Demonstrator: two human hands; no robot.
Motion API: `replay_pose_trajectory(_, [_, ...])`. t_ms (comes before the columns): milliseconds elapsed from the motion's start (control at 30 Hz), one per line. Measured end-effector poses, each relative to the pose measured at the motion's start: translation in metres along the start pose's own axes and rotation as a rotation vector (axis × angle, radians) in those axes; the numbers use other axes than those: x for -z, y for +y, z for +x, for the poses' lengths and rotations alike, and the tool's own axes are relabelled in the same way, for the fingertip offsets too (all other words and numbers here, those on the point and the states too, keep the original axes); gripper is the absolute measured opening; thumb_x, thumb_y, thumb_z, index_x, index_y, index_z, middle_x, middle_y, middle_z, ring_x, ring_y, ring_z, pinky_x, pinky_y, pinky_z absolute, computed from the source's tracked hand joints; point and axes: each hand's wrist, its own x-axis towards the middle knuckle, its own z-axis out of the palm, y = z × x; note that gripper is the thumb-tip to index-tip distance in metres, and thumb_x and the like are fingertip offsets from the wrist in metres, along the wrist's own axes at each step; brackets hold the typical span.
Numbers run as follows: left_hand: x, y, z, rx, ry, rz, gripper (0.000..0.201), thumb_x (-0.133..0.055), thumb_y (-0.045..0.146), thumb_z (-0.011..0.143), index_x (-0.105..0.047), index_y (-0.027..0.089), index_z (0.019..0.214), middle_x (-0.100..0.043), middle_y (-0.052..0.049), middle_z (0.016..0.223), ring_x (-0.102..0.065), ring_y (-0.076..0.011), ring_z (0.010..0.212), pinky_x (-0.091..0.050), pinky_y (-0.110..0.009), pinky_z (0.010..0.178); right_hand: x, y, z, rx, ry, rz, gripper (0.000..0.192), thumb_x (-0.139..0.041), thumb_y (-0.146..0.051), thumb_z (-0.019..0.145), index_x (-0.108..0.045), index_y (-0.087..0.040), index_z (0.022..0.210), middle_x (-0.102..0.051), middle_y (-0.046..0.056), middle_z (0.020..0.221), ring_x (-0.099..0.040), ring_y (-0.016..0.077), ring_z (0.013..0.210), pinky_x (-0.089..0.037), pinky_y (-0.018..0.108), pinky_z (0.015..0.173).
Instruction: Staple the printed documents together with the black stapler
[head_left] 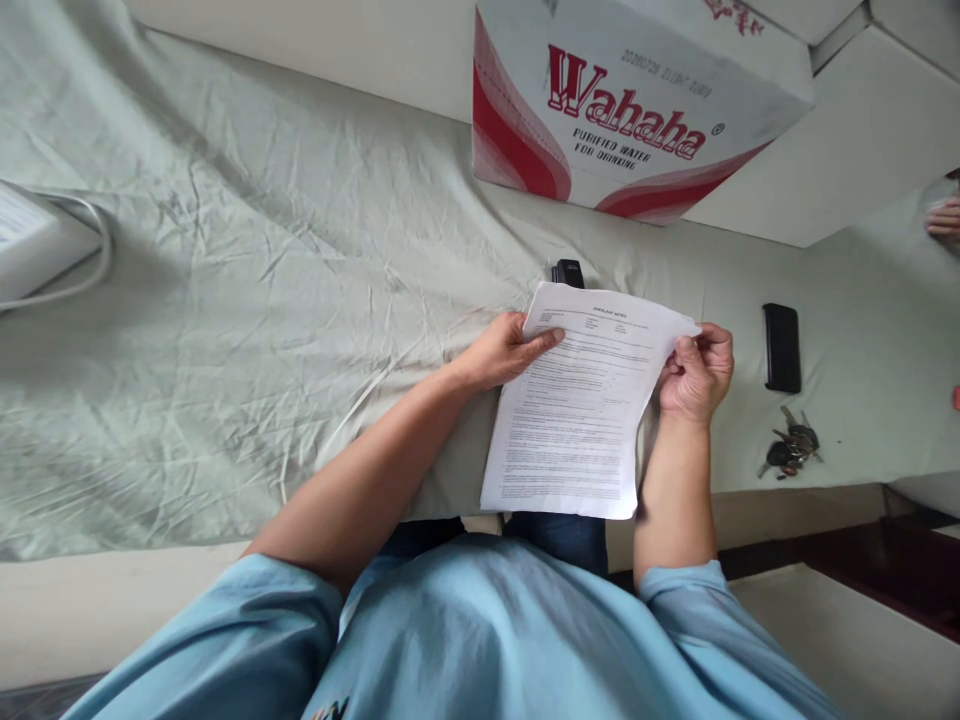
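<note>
Between both hands is a stack of printed paper sheets [574, 420], its small text facing up and its lower end reaching past the table edge. My left hand [511, 350] is closed on the upper left side, thumb lying on top of the page. At the upper right corner, my right hand [697, 372] pinches the paper between thumb and fingers. Just beyond the top edge of the sheets lies a black stapler-like object [568, 272], partly hidden by the paper, so its kind is unclear.
A Wahaha water carton [622, 110] stands at the back. To the right lie a black phone-like slab [782, 348] and a bunch of keys [790, 443]. A white box-shaped object with a cable [45, 245] sits far left on the wrinkled green cloth [247, 270]. Another person's hand [943, 216] shows at far right.
</note>
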Motion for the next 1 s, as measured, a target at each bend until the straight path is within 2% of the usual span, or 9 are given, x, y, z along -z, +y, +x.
replay_pose_trajectory(133, [-0.0004,-0.0009,0.0004,0.018,-0.018,-0.010,0.050,-0.069,0.065,0.101,-0.075,0.017,0.088,-0.083,-0.008,0.091,-0.080,-0.0257,0.089,-0.064,-0.036,0.079,0.0017,0.0020,0.0003,-0.012,0.001,-0.026,0.053,-0.101,-0.053,0.058,-0.068,-0.028,0.091,-0.052,-0.009,0.073,-0.027,0.0050,0.050,-0.014,0.023,0.046])
replay_pose_trajectory(333, [-0.0006,0.0015,0.0000,0.014,-0.010,-0.022,0.050,-0.072,0.066,0.100,-0.075,0.017,0.088,-0.083,-0.009,0.092,-0.081,-0.0278,0.093,-0.066,-0.038,0.082,0.0024,0.0051,-0.0010,-0.008,0.019,-0.066,0.054,-0.098,-0.064,0.062,-0.066,-0.026,0.083,-0.041,-0.010,0.064,-0.027,0.0069,0.051,-0.017,0.025,0.049])
replay_pose_trajectory(400, [-0.0008,0.0022,-0.0002,0.036,-0.012,-0.019,0.049,-0.071,0.064,0.100,-0.076,0.017,0.088,-0.084,-0.009,0.094,-0.081,-0.0279,0.093,-0.066,-0.037,0.081,0.0022,0.0064,-0.0007,0.003,0.044,-0.088,0.055,-0.097,-0.066,0.063,-0.064,-0.026,0.081,-0.043,-0.009,0.066,-0.030,0.0080,0.053,-0.023,0.026,0.051])
replay_pose_trajectory(533, [-0.0016,0.0017,-0.0002,0.056,-0.035,-0.022,0.045,-0.070,0.060,0.100,-0.079,0.016,0.093,-0.086,-0.010,0.099,-0.082,-0.0287,0.097,-0.067,-0.038,0.084,0.0028,0.0087,0.0013,0.056,0.054,-0.098,0.055,-0.095,-0.067,0.064,-0.063,-0.026,0.082,-0.051,-0.007,0.075,-0.047,0.0119,0.065,-0.041,0.029,0.065])
replay_pose_trajectory(633, [-0.0016,0.0012,-0.0001,0.056,-0.052,-0.012,0.043,-0.071,0.058,0.100,-0.080,0.016,0.094,-0.087,-0.011,0.102,-0.083,-0.0293,0.100,-0.067,-0.039,0.087,0.0033,0.0096,0.0021,0.093,0.049,-0.093,0.052,-0.093,-0.066,0.068,-0.063,-0.027,0.083,-0.052,-0.006,0.080,-0.053,0.0138,0.072,-0.047,0.032,0.074])
replay_pose_trajectory(800, [-0.0002,0.0027,-0.0007,0.066,-0.064,0.020,0.043,-0.071,0.057,0.101,-0.080,0.016,0.092,-0.087,-0.012,0.102,-0.083,-0.0312,0.100,-0.067,-0.042,0.087,0.0033,0.0096,0.0012,0.123,0.084,-0.078,0.051,-0.095,-0.065,0.067,-0.065,-0.027,0.081,-0.053,-0.006,0.080,-0.054,0.0141,0.073,-0.049,0.032,0.075])
replay_pose_trajectory(900, [0.0002,0.0038,-0.0010,0.059,-0.067,0.027,0.042,-0.072,0.057,0.100,-0.081,0.016,0.095,-0.087,-0.012,0.107,-0.083,-0.0314,0.102,-0.067,-0.042,0.090,0.0032,0.0098,0.0005,0.118,0.115,-0.027,0.051,-0.100,-0.061,0.062,-0.067,-0.026,0.079,-0.056,-0.006,0.080,-0.053,0.0129,0.072,-0.049,0.030,0.073])
replay_pose_trajectory(1000, [0.0002,0.0047,-0.0013,0.049,-0.075,0.019,0.044,-0.072,0.060,0.100,-0.081,0.016,0.096,-0.087,-0.011,0.106,-0.083,-0.0309,0.104,-0.067,-0.042,0.091,0.0026,0.0104,-0.0001,0.101,0.097,-0.021,0.050,-0.100,-0.060,0.065,-0.068,-0.026,0.081,-0.055,-0.007,0.079,-0.052,0.0117,0.069,-0.046,0.028,0.068])
